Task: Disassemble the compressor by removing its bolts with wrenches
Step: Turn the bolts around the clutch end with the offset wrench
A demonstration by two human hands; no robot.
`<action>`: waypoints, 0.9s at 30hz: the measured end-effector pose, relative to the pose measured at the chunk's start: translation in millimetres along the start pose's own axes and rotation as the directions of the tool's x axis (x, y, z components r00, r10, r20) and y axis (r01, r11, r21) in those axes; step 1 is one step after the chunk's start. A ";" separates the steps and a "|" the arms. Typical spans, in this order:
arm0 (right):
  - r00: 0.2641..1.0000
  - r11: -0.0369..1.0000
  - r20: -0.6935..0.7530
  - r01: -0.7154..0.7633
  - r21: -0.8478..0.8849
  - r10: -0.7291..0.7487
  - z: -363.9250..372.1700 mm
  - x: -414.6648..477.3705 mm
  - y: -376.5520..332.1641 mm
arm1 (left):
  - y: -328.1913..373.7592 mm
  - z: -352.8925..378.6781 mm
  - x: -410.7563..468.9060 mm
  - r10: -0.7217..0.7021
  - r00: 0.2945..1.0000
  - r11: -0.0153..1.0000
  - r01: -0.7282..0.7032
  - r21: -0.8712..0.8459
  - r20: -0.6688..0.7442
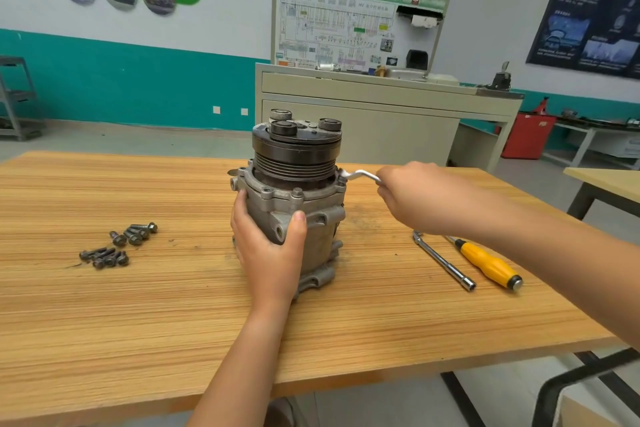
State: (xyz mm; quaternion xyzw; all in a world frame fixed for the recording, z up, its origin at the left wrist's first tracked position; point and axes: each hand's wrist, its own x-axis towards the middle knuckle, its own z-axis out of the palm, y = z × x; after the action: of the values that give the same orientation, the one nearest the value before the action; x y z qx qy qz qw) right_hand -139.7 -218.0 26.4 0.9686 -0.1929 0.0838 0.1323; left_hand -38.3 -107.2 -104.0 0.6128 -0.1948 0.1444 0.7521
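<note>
The grey cast-metal compressor (287,184) with a black grooved pulley stands upright on the light wooden table (138,305), the left hand (268,246) wrapped round its lower housing with thumb and fingers clamped on it. The right hand (415,198), just right of that grip, curls round a slim silver offset wrench (360,175) whose far end sits on a flange bolt (343,179). Dark loose bolts (117,246) lie well left of the left hand; a chrome extension bar (445,262) and a yellow-handled screwdriver (488,263) lie below the right hand.

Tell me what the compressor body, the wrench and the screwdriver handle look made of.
The compressor body: likely cast aluminium, dull grey, matte and rough-looking. The wrench: steel, probably chrome-plated, judging by its bright shine. The screwdriver handle: smooth yellow plastic, with a black collar and a shiny metal end cap.
</note>
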 end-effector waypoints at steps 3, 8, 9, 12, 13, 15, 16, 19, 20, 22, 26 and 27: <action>0.999 0.982 0.032 0.008 -0.186 -0.002 -8.2 2.3 -6.9 | 0.5 0.2 -0.3 -0.001 1.000 1.000 0.001 -0.006 -0.004; 0.995 0.916 0.071 0.092 -0.390 -0.069 -17.3 0.1 -15.1 | -0.1 -0.2 0.0 0.005 1.000 1.000 -0.005 -0.008 -0.003; 0.994 0.904 0.073 0.102 -0.414 -0.079 -16.7 -0.4 -14.6 | 0.1 -0.2 0.1 0.005 1.000 1.000 -0.005 -0.010 -0.001; 0.992 0.884 0.078 0.121 -0.451 -0.096 -14.7 -1.9 -12.7 | 0.3 -0.4 -0.4 0.005 1.000 1.000 -0.005 -0.014 0.004; 0.992 0.884 0.071 0.124 -0.450 -0.103 -13.0 -1.2 -11.3 | 0.5 -0.3 -0.7 0.005 1.000 1.000 -0.005 -0.017 0.005; 0.990 0.891 0.039 0.140 -0.432 -0.137 -11.0 -0.3 -7.6 | 1.1 -0.4 -0.2 0.004 1.000 1.000 -0.003 -0.027 0.003; 0.987 0.890 0.030 0.158 -0.427 -0.161 -11.0 0.0 -5.0 | 1.2 -0.9 -0.2 0.004 1.000 1.000 -0.003 -0.030 0.003; 0.969 0.847 0.054 0.237 -0.476 -0.241 -12.1 9.9 10.6 | 0.4 -1.9 0.9 0.007 1.000 1.000 -0.007 -0.024 0.018; 0.962 0.825 0.070 0.263 -0.501 -0.264 -12.9 14.9 16.3 | 0.3 -2.3 0.6 0.004 1.000 1.000 -0.004 -0.022 0.023; 0.951 0.777 0.112 0.300 -0.553 -0.287 -12.6 28.5 26.1 | -0.4 -2.8 0.0 0.001 1.000 1.000 -0.001 -0.021 0.023; 0.927 0.753 0.067 0.339 -0.563 -0.368 -2.4 60.7 34.3 | -0.2 -1.6 1.4 0.010 1.000 1.000 -0.010 -0.012 0.014; 0.913 0.756 0.029 0.355 -0.550 -0.408 2.5 68.7 34.0 | -0.6 -1.8 2.4 0.022 1.000 1.000 -0.022 0.003 0.012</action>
State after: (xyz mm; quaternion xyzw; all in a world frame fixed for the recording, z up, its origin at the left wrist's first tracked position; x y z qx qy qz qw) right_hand -90.3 -273.2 46.3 0.9044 -0.0007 0.0415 0.4246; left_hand -35.6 -105.7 -103.7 0.6127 -0.2057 0.1494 0.7483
